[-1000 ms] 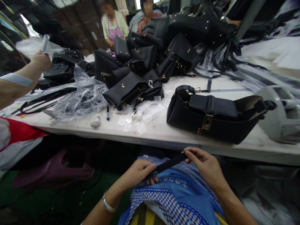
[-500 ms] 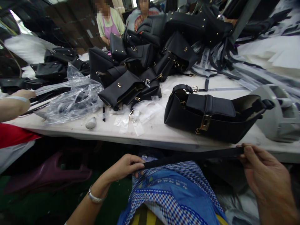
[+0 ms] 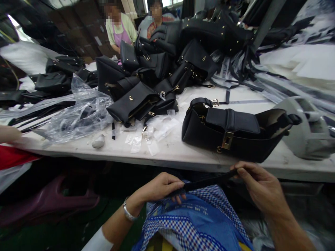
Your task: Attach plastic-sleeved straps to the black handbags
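A narrow black strap [image 3: 209, 182] stretches between my hands, over my lap and below the table edge. My left hand [image 3: 166, 187] is closed on its left end, thumb on top. At the other end, my right hand [image 3: 258, 181] pinches the strap between thumb and fingers. Just beyond my right hand, a black handbag [image 3: 204, 143] stands upright on the table, its top open. It has a gold clasp [image 3: 227, 140] at the front and a short buckled handle [image 3: 200, 101] on the left side.
Several black handbags [image 3: 136, 103] are heaped mid-table. Crumpled clear plastic [image 3: 78, 122] lies left of them, beside small clear scraps [image 3: 146, 137]. A grey machine [image 3: 300, 129] stands right of the open bag. A co-worker's arm [image 3: 9, 134] shows at left; two people stand behind the heap.
My hands have come closer together, the left moving right and the right moving left, with the strap still between them. The co-worker's arm at left has drawn back toward the edge.
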